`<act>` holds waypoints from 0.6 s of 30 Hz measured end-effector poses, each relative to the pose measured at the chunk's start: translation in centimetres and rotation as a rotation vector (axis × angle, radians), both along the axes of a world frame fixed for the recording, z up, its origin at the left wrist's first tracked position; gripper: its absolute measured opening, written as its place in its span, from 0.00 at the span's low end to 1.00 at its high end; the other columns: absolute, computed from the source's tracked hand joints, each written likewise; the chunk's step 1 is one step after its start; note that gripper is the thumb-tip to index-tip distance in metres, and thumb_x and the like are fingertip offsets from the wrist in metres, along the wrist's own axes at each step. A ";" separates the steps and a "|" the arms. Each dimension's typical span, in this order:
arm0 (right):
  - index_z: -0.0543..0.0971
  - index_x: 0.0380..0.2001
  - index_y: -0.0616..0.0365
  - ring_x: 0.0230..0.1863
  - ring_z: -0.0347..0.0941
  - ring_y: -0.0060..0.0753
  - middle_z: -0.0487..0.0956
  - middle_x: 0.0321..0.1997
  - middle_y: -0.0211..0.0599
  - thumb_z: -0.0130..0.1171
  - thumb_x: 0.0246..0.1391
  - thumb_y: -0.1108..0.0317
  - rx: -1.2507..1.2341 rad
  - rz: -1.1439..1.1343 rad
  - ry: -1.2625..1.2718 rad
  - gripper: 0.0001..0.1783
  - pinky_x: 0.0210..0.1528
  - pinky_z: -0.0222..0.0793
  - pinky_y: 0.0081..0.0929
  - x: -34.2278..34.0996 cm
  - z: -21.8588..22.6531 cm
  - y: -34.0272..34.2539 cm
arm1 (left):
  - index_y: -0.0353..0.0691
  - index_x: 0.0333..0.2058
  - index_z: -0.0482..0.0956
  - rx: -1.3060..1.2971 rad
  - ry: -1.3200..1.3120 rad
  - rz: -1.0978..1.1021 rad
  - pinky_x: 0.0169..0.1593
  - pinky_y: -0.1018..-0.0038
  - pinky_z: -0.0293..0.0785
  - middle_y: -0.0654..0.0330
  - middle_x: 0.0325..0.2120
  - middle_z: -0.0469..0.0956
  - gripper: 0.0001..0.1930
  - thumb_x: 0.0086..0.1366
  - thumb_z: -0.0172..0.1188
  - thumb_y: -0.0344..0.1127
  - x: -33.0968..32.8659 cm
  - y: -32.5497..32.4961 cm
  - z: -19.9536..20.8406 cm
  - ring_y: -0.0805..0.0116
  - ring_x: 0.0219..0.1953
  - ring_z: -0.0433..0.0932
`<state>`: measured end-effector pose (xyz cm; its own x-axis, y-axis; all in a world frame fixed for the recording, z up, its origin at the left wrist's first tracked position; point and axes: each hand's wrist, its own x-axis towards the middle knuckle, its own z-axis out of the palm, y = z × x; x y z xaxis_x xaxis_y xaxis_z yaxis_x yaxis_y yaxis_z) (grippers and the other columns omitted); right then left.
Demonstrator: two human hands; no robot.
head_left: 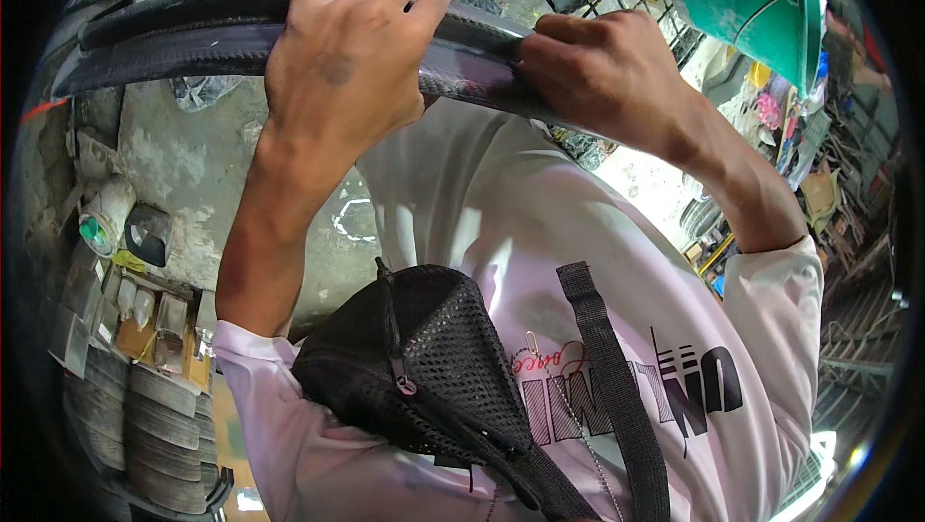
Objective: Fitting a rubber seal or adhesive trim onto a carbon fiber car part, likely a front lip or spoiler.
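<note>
A long, curved black tire (193,52) runs across the top of the view, its narrow channel between the two edges showing at the left. My left hand (352,50) grips it near the middle, with the fingers curled over the far edge. Further right, my right hand (602,69) is closed round the same tire, knuckles up, and its fingertips are hidden. The right end of the tire disappears under that hand. Below my hands, a black mesh bag (424,358) hangs across my white shirt (578,223).
At the upper right stands a green tub (742,2) with clutter beside it. Several stacked tires (164,426) are at the lower left, below a shelf holding small bottles and boxes (154,325). A white bucket (109,209) sits on the left of the grey concrete floor (183,146).
</note>
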<state>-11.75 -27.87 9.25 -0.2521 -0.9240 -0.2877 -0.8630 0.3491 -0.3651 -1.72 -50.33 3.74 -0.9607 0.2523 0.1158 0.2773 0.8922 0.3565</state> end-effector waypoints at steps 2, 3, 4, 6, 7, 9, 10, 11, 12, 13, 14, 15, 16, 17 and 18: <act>0.79 0.32 0.53 0.30 0.80 0.49 0.80 0.32 0.35 0.65 0.53 0.64 -0.010 -0.083 -0.066 0.07 0.29 0.76 0.46 -0.9 -0.5 0.4 | 0.45 0.43 0.83 0.003 -0.002 -0.006 0.50 0.62 0.66 0.65 0.35 0.83 0.19 0.47 0.66 0.28 0.0 0.1 -0.2 0.67 0.42 0.81; 0.79 0.31 0.53 0.32 0.80 0.50 0.80 0.32 0.35 0.64 0.55 0.63 -0.024 -0.077 -0.080 0.07 0.31 0.76 0.46 -1.2 -0.7 0.5 | 0.45 0.43 0.83 0.003 0.002 -0.002 0.50 0.62 0.66 0.65 0.35 0.83 0.19 0.47 0.66 0.28 0.0 0.1 -0.3 0.67 0.42 0.81; 0.79 0.31 0.53 0.32 0.80 0.50 0.80 0.32 0.35 0.64 0.55 0.63 -0.026 -0.072 -0.080 0.07 0.31 0.76 0.46 -1.2 -0.8 0.4 | 0.45 0.42 0.83 -0.004 0.024 -0.002 0.49 0.62 0.66 0.65 0.35 0.83 0.19 0.48 0.66 0.28 0.2 0.2 -0.4 0.67 0.42 0.81; 0.79 0.31 0.53 0.32 0.80 0.50 0.80 0.31 0.35 0.65 0.55 0.63 -0.006 -0.059 -0.103 0.07 0.31 0.76 0.46 -1.2 -0.8 0.3 | 0.45 0.41 0.83 -0.013 0.046 0.003 0.49 0.62 0.66 0.65 0.34 0.83 0.18 0.48 0.66 0.28 0.4 0.2 -0.6 0.68 0.42 0.81; 0.79 0.31 0.53 0.32 0.80 0.50 0.80 0.31 0.35 0.65 0.55 0.63 -0.008 -0.055 -0.103 0.07 0.31 0.76 0.46 -1.1 -0.9 0.2 | 0.44 0.46 0.83 -0.034 -0.019 0.006 0.50 0.62 0.66 0.65 0.38 0.82 0.25 0.44 0.68 0.27 0.5 0.1 -0.5 0.67 0.45 0.80; 0.79 0.30 0.53 0.32 0.80 0.50 0.80 0.31 0.35 0.65 0.55 0.62 -0.015 -0.061 -0.090 0.08 0.31 0.76 0.46 -1.0 -1.0 0.3 | 0.44 0.51 0.82 -0.056 -0.083 0.014 0.51 0.62 0.66 0.66 0.43 0.82 0.32 0.40 0.69 0.26 0.5 0.2 -0.3 0.66 0.48 0.79; 0.79 0.30 0.53 0.32 0.80 0.50 0.80 0.31 0.35 0.65 0.55 0.62 -0.018 -0.056 -0.091 0.08 0.31 0.76 0.46 -0.9 -1.0 0.2 | 0.44 0.51 0.82 -0.031 -0.050 0.005 0.50 0.63 0.66 0.65 0.41 0.81 0.31 0.41 0.69 0.26 0.4 0.3 0.0 0.66 0.47 0.79; 0.78 0.30 0.53 0.32 0.80 0.50 0.80 0.31 0.36 0.64 0.56 0.62 0.004 -0.079 -0.082 0.08 0.31 0.76 0.47 -0.7 -0.9 0.3 | 0.43 0.51 0.82 -0.006 -0.017 -0.003 0.49 0.63 0.65 0.65 0.40 0.81 0.31 0.42 0.69 0.26 0.4 0.4 0.2 0.66 0.47 0.79; 0.78 0.29 0.53 0.32 0.80 0.50 0.80 0.30 0.36 0.64 0.56 0.62 0.026 -0.102 -0.072 0.08 0.31 0.75 0.47 -0.5 -0.8 0.2 | 0.43 0.51 0.82 -0.009 -0.017 0.002 0.49 0.63 0.65 0.65 0.40 0.81 0.31 0.42 0.69 0.26 0.5 0.3 0.2 0.66 0.47 0.79; 0.78 0.29 0.53 0.32 0.80 0.50 0.80 0.30 0.36 0.64 0.56 0.62 0.028 -0.098 -0.067 0.08 0.31 0.75 0.47 -0.3 -0.7 0.3 | 0.43 0.51 0.83 0.002 -0.022 0.000 0.48 0.63 0.65 0.65 0.39 0.81 0.30 0.42 0.68 0.27 0.4 0.5 0.1 0.66 0.46 0.79; 0.76 0.27 0.55 0.29 0.78 0.50 0.77 0.28 0.37 0.66 0.55 0.64 -0.021 -0.131 -0.068 0.10 0.29 0.72 0.45 -0.1 -0.8 0.4 | 0.42 0.50 0.83 0.013 -0.027 -0.002 0.48 0.63 0.65 0.64 0.38 0.81 0.30 0.43 0.68 0.27 0.3 0.5 0.1 0.66 0.46 0.79; 0.73 0.24 0.57 0.26 0.75 0.49 0.74 0.25 0.38 0.68 0.55 0.66 -0.070 -0.164 -0.068 0.14 0.27 0.68 0.42 0.0 -0.8 0.5 | 0.42 0.50 0.83 0.015 -0.021 0.002 0.48 0.63 0.65 0.64 0.38 0.81 0.30 0.43 0.68 0.27 0.3 0.6 0.0 0.66 0.46 0.79; 0.73 0.24 0.57 0.26 0.75 0.49 0.74 0.25 0.38 0.68 0.55 0.66 -0.067 -0.161 -0.063 0.14 0.27 0.68 0.42 0.2 -0.8 0.6 | 0.42 0.50 0.83 0.019 -0.010 -0.001 0.48 0.63 0.65 0.64 0.38 0.80 0.30 0.43 0.68 0.26 0.4 0.6 -0.1 0.66 0.46 0.79; 0.74 0.24 0.57 0.26 0.75 0.48 0.75 0.25 0.38 0.69 0.55 0.66 -0.048 -0.188 -0.061 0.14 0.27 0.68 0.42 0.3 -0.8 0.7 | 0.42 0.50 0.83 0.022 0.001 -0.004 0.48 0.63 0.65 0.64 0.37 0.80 0.29 0.43 0.67 0.26 0.5 0.6 -0.2 0.66 0.46 0.79; 0.75 0.24 0.56 0.25 0.75 0.48 0.75 0.25 0.37 0.69 0.55 0.65 -0.029 -0.217 -0.058 0.14 0.26 0.68 0.41 0.4 -0.9 0.8 | 0.42 0.50 0.83 0.026 0.007 -0.002 0.48 0.63 0.65 0.64 0.37 0.80 0.29 0.43 0.67 0.26 0.6 0.7 -0.2 0.66 0.46 0.79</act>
